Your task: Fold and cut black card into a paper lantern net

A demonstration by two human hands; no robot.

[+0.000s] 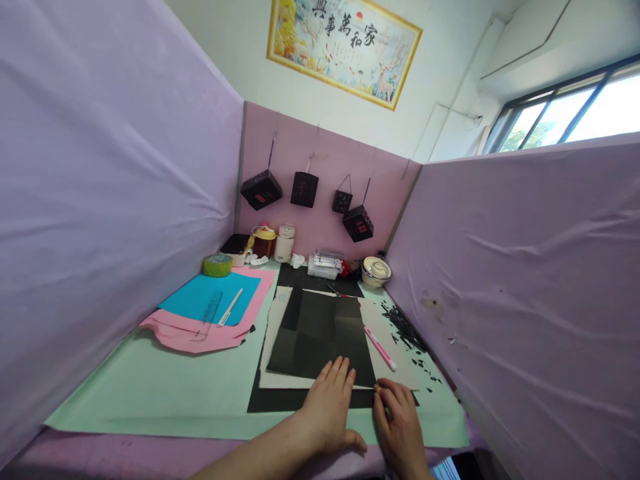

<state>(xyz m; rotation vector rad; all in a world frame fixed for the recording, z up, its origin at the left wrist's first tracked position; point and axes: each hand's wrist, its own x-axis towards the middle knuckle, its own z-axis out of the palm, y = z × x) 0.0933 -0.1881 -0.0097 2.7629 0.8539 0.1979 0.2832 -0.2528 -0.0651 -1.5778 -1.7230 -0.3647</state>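
Pressing black paper flat, open left hand; right hand seemingly pinches its corner.

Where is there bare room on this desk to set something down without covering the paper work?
The widest bare stretch is the green mat, bordered by the pink paper, the left partition and the black sheet. The right side is crowded: pink pen, black scraps, both hands. Containers fill the back edge.

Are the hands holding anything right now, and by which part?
The left hand lies flat on the black paper sheet near its front edge. The right hand touches its front right corner, fingertips there; whether it pinches the corner cannot be told.
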